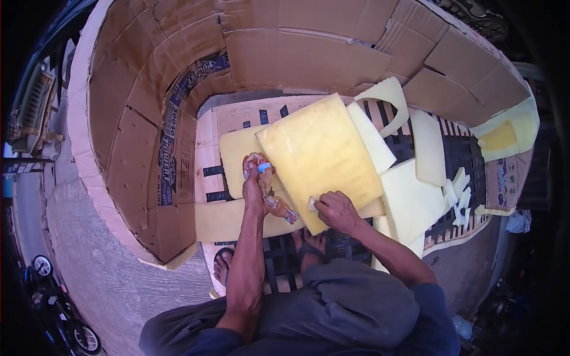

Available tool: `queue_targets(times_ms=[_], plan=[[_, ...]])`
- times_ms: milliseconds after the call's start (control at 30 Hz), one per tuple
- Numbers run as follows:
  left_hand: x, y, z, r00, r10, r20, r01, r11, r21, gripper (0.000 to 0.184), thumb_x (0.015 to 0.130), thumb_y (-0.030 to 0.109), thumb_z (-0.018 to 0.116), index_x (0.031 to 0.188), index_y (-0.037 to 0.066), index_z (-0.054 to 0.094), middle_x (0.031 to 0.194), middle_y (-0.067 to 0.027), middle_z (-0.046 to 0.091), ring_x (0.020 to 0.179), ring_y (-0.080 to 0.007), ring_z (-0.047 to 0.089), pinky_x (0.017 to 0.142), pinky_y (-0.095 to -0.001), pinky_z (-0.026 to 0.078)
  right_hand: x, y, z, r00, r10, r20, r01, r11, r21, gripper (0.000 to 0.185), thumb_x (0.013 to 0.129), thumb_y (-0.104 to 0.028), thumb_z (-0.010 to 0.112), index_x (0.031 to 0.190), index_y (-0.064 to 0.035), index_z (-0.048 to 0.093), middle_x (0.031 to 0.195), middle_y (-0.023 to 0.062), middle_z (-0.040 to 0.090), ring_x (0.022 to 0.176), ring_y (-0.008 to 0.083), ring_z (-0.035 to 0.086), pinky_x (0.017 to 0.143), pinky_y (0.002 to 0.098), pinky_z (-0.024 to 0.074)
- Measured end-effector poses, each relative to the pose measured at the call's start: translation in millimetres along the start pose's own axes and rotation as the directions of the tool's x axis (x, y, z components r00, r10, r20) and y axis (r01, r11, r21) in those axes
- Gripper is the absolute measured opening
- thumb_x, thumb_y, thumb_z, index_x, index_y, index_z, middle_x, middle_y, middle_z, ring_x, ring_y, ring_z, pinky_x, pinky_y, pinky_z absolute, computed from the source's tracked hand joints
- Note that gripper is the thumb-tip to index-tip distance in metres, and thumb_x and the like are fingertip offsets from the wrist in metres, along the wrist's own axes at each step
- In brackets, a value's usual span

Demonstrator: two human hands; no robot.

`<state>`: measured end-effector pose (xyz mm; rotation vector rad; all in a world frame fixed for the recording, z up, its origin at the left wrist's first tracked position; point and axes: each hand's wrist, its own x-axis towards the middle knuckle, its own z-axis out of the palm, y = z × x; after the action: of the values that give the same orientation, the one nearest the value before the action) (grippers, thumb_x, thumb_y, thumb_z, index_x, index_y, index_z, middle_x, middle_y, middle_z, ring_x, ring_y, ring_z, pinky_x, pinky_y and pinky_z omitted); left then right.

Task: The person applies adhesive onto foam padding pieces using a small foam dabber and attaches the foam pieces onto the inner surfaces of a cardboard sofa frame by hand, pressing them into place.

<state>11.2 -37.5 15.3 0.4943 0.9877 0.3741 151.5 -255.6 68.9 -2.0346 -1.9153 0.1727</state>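
Observation:
My left hand is closed around a crumpled clear plastic bag with amber-brown contents and a blue patch near its top. The bag hangs along the left edge of a large yellow foam sheet. Near that sheet's lower edge, my right hand pinches a small pale wad against the foam surface. Whether the wad is foam or cloth I cannot tell. Under the large sheet lie another foam piece and a foam strip.
A curved cardboard-lined frame rises around the back and sides. Black webbing spans the wooden base. Foam offcuts lie to the right, with small scraps beyond. My feet stand at the base's front.

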Motion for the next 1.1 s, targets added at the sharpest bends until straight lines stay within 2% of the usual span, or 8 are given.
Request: queue_targets(times_ms=[200, 300, 500, 600, 700, 800, 967, 1100], plan=[[-11.1, 7.3, 13.7, 0.998, 0.062, 0.019, -0.061, 0.998, -0.017, 0.049, 0.102, 0.056, 0.048, 0.126, 0.015, 0.061, 0.104, -0.004, 0.068, 0.063, -0.0119, 0.055, 0.051, -0.0282, 0.04, -35.4, -21.3, -41.9, 0.981, 0.071, 0.179, -0.098, 0.984, 0.146, 0.017, 0.07, -0.01, 0.071, 0.087, -0.0074, 0.068, 0.079, 0.0061, 0.057, 0.078, 0.0251, 0.059, 0.068, 0.0397, 0.0428], [-18.8, 5.3, 19.1, 0.997, 0.06, 0.044, -0.059, 0.998, -0.037, 0.05, 0.103, 0.056, 0.048, 0.129, 0.015, 0.059, 0.104, -0.0035, 0.067, 0.072, -0.0126, 0.057, 0.057, -0.0297, 0.044, -9.5, -12.4, -31.9, 0.825, 0.398, -0.4, -0.427, 0.904, 0.02, 0.018, 0.074, -0.013, 0.071, 0.09, -0.0061, 0.07, 0.081, 0.0081, 0.059, 0.077, 0.0283, 0.059, 0.068, 0.0422, 0.0424], [-11.9, 9.6, 7.4, 0.986, 0.126, 0.111, -0.101, 0.973, -0.208, 0.048, 0.106, 0.048, 0.045, 0.138, 0.012, 0.051, 0.116, -0.0071, 0.064, 0.107, -0.0256, 0.065, 0.097, -0.0437, 0.053, -28.1, -67.4, -11.0, 0.971, 0.237, 0.037, -0.23, 0.878, 0.42, 0.033, 0.076, -0.02, 0.076, 0.106, -0.0077, 0.074, 0.086, 0.0123, 0.067, 0.079, 0.0293, 0.063, 0.073, 0.0417, 0.0481], [-3.8, 23.8, -12.8, 0.984, 0.176, -0.013, -0.176, 0.984, 0.032, 0.053, 0.105, 0.049, 0.047, 0.137, 0.006, 0.052, 0.117, -0.0124, 0.066, 0.107, -0.0263, 0.065, 0.094, -0.0438, 0.051, -39.0, -44.8, -40.2, 0.618, 0.786, 0.028, -0.634, 0.476, 0.609, 0.034, 0.081, -0.019, 0.075, 0.112, -0.0041, 0.072, 0.1, 0.0147, 0.073, 0.075, 0.0263, 0.067, 0.072, 0.0394, 0.0517], [16.8, 24.2, -46.6, 0.957, 0.227, -0.179, -0.166, 0.939, 0.302, 0.058, 0.1, 0.049, 0.055, 0.134, 0.001, 0.053, 0.115, -0.0167, 0.067, 0.106, -0.0317, 0.066, 0.096, -0.0453, 0.05, -62.1, 0.3, -79.3, 0.427, 0.903, 0.039, -0.774, 0.343, 0.532, 0.043, 0.083, -0.02, 0.075, 0.12, -0.0004, 0.065, 0.1, 0.0177, 0.075, 0.083, 0.0261, 0.071, 0.074, 0.0381, 0.0533], [0.5, 45.7, -51.9, 0.918, 0.285, -0.277, 0.102, 0.505, 0.857, 0.062, 0.094, 0.047, 0.063, 0.129, -0.004, 0.053, 0.117, -0.0217, 0.066, 0.109, -0.0373, 0.066, 0.098, -0.0468, 0.05, -105.7, 46.3, -78.9, 0.453, 0.89, 0.045, -0.825, 0.4, 0.399, 0.049, 0.083, -0.02, 0.076, 0.124, 0.0019, 0.06, 0.098, 0.0197, 0.075, 0.088, 0.0269, 0.072, 0.076, 0.0392, 0.0538], [-14.0, 30.1, -36.5, 0.772, 0.566, -0.289, 0.071, 0.375, 0.924, 0.064, 0.087, 0.039, 0.071, 0.127, -0.007, 0.051, 0.124, -0.028, 0.058, 0.117, -0.0442, 0.058, 0.101, -0.0517, 0.047, -53.9, 33.4, -106.7, 0.477, 0.878, -0.024, -0.795, 0.444, 0.413, 0.041, 0.081, -0.018, 0.078, 0.117, -0.0018, 0.07, 0.095, 0.0155, 0.074, 0.073, 0.0292, 0.065, 0.073, 0.0426, 0.0526], [-30.1, 39.8, -14.7, 0.582, 0.789, -0.197, 0.006, 0.239, 0.971, 0.063, 0.084, 0.027, 0.075, 0.129, -0.007, 0.047, 0.132, -0.0302, 0.046, 0.124, -0.0465, 0.045, 0.105, -0.0545, 0.039, 50.5, 49.5, -113.3, 0.815, 0.453, -0.362, -0.436, 0.89, 0.132, 0.037, 0.081, -0.015, 0.075, 0.116, -0.0043, 0.071, 0.09, 0.014, 0.066, 0.088, 0.0327, 0.061, 0.082, 0.0443, 0.0498]])
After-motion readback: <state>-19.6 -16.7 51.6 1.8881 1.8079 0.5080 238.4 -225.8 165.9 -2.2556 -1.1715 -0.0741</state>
